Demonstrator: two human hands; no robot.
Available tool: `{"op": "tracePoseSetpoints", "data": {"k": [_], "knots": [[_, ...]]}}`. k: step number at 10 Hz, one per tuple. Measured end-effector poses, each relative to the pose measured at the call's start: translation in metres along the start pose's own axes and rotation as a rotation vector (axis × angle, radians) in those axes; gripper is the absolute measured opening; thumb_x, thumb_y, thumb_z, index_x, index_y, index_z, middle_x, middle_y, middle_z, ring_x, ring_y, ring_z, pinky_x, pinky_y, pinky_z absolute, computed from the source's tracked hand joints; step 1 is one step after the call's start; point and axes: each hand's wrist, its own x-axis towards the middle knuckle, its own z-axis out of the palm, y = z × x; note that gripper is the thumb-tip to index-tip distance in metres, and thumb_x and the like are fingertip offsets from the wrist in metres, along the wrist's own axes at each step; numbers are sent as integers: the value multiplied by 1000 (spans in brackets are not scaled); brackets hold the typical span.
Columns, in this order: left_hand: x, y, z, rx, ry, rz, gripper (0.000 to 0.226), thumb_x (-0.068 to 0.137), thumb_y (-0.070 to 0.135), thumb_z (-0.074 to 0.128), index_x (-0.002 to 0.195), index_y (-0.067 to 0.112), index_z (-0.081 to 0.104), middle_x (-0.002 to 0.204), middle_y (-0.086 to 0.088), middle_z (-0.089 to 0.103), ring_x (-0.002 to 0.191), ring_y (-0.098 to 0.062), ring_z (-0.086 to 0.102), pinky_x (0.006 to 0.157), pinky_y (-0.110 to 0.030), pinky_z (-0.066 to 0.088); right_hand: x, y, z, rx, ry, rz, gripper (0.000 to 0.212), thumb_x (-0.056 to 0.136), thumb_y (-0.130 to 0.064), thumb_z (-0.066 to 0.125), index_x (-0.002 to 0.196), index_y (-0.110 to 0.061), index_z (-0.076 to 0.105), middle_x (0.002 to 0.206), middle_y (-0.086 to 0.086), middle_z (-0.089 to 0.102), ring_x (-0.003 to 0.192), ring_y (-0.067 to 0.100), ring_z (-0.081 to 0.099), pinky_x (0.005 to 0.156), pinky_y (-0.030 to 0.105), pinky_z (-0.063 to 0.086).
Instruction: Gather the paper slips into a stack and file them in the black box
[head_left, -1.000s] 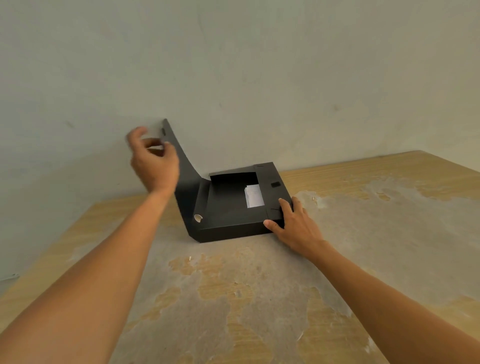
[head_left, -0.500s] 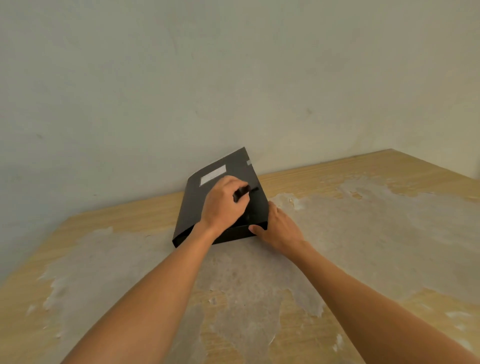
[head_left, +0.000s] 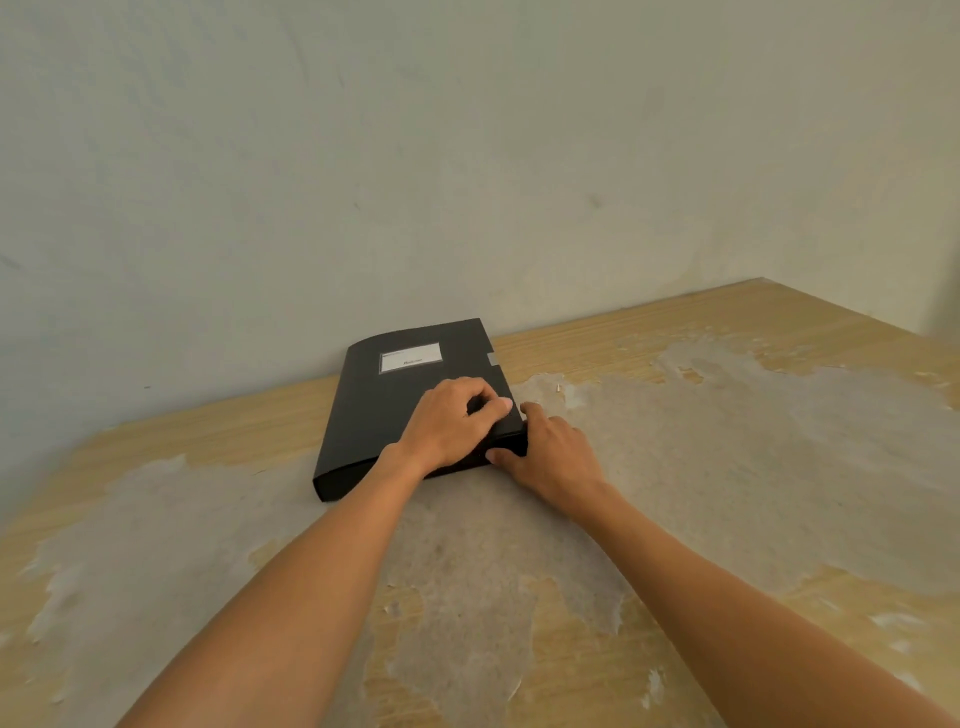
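The black box (head_left: 384, 405) lies flat on the table with its lid down, a white label near its far edge. My left hand (head_left: 449, 423) presses on the lid at the box's near right corner, fingers curled over the edge. Against that corner's side rests my right hand (head_left: 550, 454), thumb at the front wall and index finger along the right wall. No paper slips are visible; the lid hides the inside.
The worn wooden table (head_left: 727, 467) has large grey patches where the veneer has peeled. A pale wall (head_left: 467, 156) runs close behind the box. The table's far right corner (head_left: 763, 283) lies near the wall.
One second ago the lid stood open in my left hand with white slips showing inside. The lid has come down, and my left hand now presses on its right edge.
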Motion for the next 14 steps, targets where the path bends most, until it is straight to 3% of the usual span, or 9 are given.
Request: {"op": "tracePoseSetpoints", "data": {"k": [1,2,3,4,5,8,11,13,14], "knots": [[8,-5,2,29,-30,-53,20,90,28,55,96,18,70,108,2,69,109,-14,56,95,-33,44,1,3,-5,42,-13,-1,88,78,-59,64,144,-17,23,122,8,63,110,27,60,93,39,48],[21,-12,1,93,-35,-75,21,87,20,59,105,19,69,114,2,66,112,-16,55,98,-34,44,5,4,-10,-8,-33,-91,85,77,-64,60,144,-28,23,120,4,64,109,26,60,89,41,49],[38,-15,0,208,-90,-102,40,86,25,55,126,20,59,138,0,55,130,-21,46,110,-40,34,7,5,-10,-67,-23,-165,63,84,-65,48,136,-28,38,121,0,63,109,23,59,89,42,49],[53,-19,0,316,-209,-135,60,90,29,44,148,19,32,160,0,19,149,-18,10,120,-46,10,9,8,-7,-89,5,-184,57,89,-61,45,135,-27,41,123,1,63,108,22,59,88,40,49],[66,-23,2,351,-268,-143,60,94,27,33,152,17,20,162,0,7,149,-16,-1,119,-48,0,11,10,-7,-94,24,-207,57,89,-60,44,135,-27,41,122,0,63,108,22,60,87,38,48],[79,-36,13,362,-312,-126,54,99,29,21,152,21,19,162,4,10,149,-12,6,119,-45,4,11,14,-3,-152,44,-228,61,90,-64,38,137,-27,40,124,-1,63,112,21,57,92,37,45],[77,-20,4,460,-362,-108,54,99,31,19,151,17,17,162,0,11,149,-17,8,117,-53,-3,8,11,-7,-141,14,-208,62,89,-64,38,139,-28,38,122,-2,64,112,20,56,93,36,43],[53,-11,-8,461,-222,-98,53,99,38,27,144,13,37,152,-6,38,142,-22,29,117,-51,9,9,-1,-23,-135,-78,-177,66,88,-63,43,142,-28,29,122,1,64,110,22,60,95,38,42],[35,-14,-28,314,-101,-174,58,96,43,39,148,18,31,151,-5,40,141,-24,34,117,-48,18,12,-11,-38,-199,-20,-133,74,84,-67,44,144,-27,24,121,2,66,112,23,61,100,43,37]]}}
